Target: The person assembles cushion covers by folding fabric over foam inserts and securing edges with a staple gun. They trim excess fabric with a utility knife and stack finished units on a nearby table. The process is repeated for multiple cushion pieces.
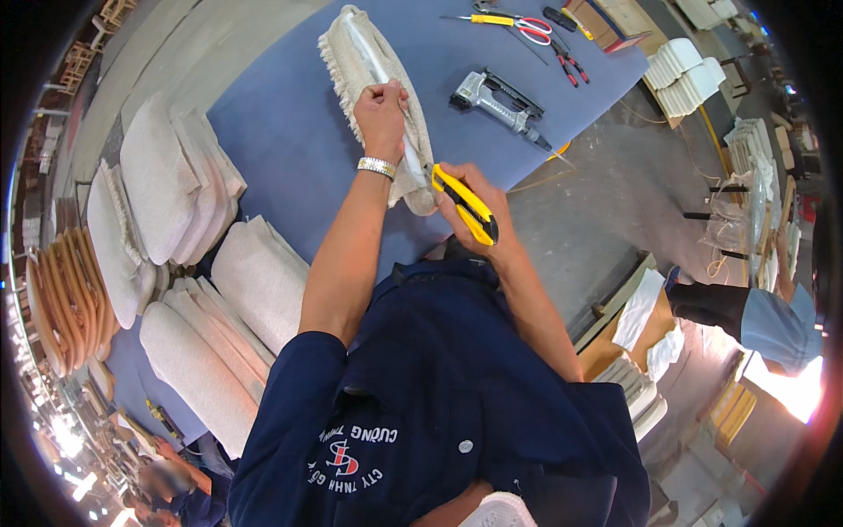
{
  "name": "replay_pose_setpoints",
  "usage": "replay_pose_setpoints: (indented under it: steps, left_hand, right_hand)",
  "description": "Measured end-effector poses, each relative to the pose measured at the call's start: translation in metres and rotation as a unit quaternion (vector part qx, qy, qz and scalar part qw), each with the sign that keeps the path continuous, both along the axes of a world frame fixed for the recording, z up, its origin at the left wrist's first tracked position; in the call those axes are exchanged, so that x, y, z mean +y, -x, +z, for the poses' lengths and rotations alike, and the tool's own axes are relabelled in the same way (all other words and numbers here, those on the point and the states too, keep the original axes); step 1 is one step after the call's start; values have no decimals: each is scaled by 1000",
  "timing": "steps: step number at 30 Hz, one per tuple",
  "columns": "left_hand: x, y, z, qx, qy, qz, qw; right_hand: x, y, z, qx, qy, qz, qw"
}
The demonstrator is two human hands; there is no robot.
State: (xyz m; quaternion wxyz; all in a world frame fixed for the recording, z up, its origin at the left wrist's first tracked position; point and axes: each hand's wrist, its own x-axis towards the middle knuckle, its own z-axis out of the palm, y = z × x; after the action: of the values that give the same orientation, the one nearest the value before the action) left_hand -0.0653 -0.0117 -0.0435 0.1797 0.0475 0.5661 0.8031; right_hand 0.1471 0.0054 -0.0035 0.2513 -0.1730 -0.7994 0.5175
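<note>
A beige fabric-covered pad (343,53) with a fringed edge stands on its side on the blue worktable, a white strip showing along its middle. My left hand (381,116) is closed on the fabric at the pad's upper face, its fingers pinched together. In my right hand (477,189) is a yellow and black utility knife (465,204). The knife's front end is at the near end of the pad, beside the fabric; whether the blade touches it I cannot tell.
A grey staple gun (499,101) with a hose lies right of the pad. Beyond it are red-handled scissors (535,32) and pliers (569,66). Stacked beige pads (202,360) crowd the left. A person (777,325) is at the far right, another at lower left.
</note>
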Motion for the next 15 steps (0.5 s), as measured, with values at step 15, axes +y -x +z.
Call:
replay_pose_setpoints:
  steps: [15]
  left_hand:
    - [-63, 36, -28, 6, 34, 86, 996]
  right_hand:
    - [1, 2, 33, 66, -45, 19, 997]
